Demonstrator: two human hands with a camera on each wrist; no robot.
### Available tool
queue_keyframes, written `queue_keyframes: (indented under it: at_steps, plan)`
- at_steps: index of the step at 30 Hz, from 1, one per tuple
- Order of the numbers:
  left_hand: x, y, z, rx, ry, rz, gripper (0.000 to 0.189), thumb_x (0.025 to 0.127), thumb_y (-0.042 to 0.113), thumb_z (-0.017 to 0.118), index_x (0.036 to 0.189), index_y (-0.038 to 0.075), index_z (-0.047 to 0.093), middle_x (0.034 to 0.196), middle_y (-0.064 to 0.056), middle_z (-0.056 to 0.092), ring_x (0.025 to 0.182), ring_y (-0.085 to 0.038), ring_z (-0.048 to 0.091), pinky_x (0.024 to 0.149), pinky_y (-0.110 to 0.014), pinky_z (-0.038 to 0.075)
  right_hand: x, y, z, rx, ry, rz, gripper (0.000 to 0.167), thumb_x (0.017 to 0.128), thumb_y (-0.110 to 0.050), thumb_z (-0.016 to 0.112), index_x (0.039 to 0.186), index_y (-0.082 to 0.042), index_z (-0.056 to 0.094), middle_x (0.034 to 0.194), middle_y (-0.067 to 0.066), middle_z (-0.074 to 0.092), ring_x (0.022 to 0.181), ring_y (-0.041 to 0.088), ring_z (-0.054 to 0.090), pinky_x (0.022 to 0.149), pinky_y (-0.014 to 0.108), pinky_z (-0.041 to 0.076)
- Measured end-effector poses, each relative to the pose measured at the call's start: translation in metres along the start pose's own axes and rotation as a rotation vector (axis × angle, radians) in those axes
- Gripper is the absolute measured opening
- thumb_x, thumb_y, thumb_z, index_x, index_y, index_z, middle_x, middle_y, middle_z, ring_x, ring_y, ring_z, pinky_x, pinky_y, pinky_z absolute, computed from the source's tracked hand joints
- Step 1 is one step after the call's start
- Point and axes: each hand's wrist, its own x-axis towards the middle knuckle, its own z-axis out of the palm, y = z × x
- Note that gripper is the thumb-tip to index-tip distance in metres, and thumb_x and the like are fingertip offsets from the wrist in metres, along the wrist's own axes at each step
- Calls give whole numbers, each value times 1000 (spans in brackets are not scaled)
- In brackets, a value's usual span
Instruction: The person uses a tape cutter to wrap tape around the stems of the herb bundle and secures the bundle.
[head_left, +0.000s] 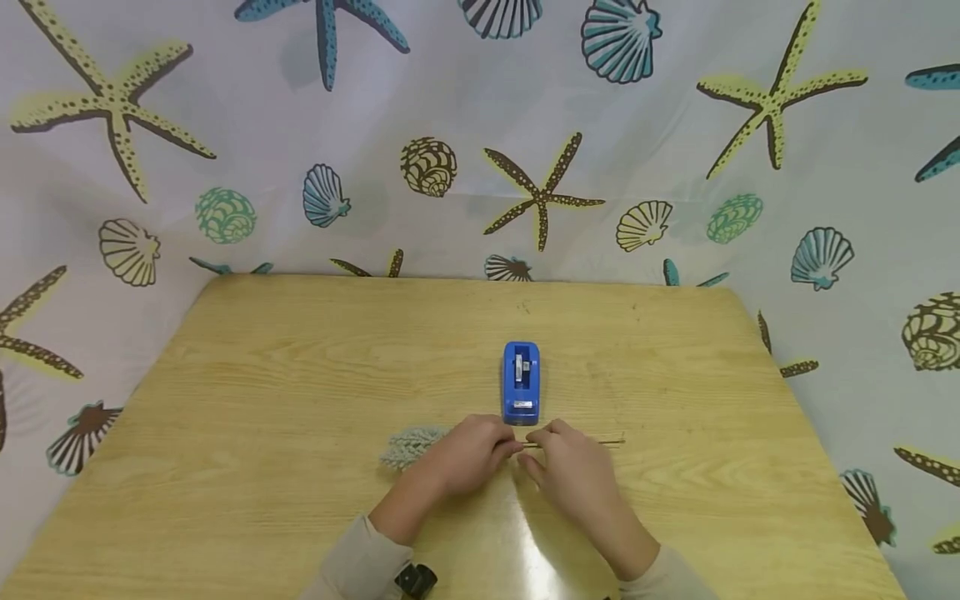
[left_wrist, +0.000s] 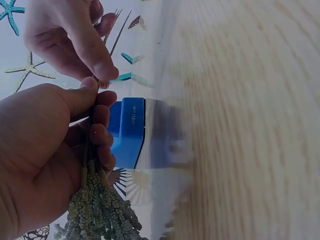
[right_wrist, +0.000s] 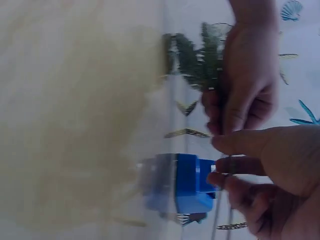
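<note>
A bunch of grey-green beaded flower sprigs [head_left: 411, 447] lies low over the table, heads to the left and thin stems [head_left: 611, 442] to the right. My left hand [head_left: 468, 457] grips the stems just below the heads, thumb on top and fingers curled round them in the left wrist view. Close beside it, my right hand [head_left: 576, 475] pinches the same stems between thumb and fingers. In the right wrist view the stem ends run on past the right fingers. Just beyond both hands stands a blue tape dispenser [head_left: 511, 400], marked "deli" in the left wrist view.
The wooden table [head_left: 300, 358] reaches back to a white cloth [head_left: 465, 92] printed with starfish and shells, which also hangs along both sides. A small black device [head_left: 416, 580] sits at the left sleeve.
</note>
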Motion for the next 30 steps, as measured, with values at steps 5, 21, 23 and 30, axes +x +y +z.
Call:
queue_keyframes:
  at_steps: [5, 21, 23, 30]
  plan:
    - [-1, 0, 2, -43, 1, 0, 26, 103, 20, 56, 87, 7, 72, 76, 2, 60, 66, -7, 49, 62, -21, 45, 1, 3, 12, -104, 146, -85, 17, 83, -35, 81, 83, -19, 77, 75, -5, 69, 51, 9, 58, 41, 22, 40]
    - [0, 2, 0, -137, 50, -79, 19, 98, 18, 65, 91, 9, 80, 77, 0, 70, 64, -7, 50, 59, -22, 44, 2, 1, 16, -128, 172, -56, 15, 81, -34, 82, 73, -21, 79, 56, -9, 56, 44, 2, 30, 38, 17, 24]
    - [-1, 2, 0, -122, 56, -84, 18, 97, 18, 66, 92, 10, 81, 77, 1, 70, 64, -6, 50, 59, -22, 45, 3, 1, 16, -111, 138, -45, 15, 82, -35, 81, 75, -22, 80, 57, -9, 58, 45, 2, 34, 38, 18, 26]
    - [0, 5, 2, -77, 67, -100, 16, 96, 16, 67, 96, 8, 80, 82, -2, 72, 65, -6, 52, 59, -20, 46, 6, 9, 7, -67, -78, -53, 17, 90, -32, 73, 97, -18, 80, 80, -2, 69, 63, 14, 64, 48, 30, 49]
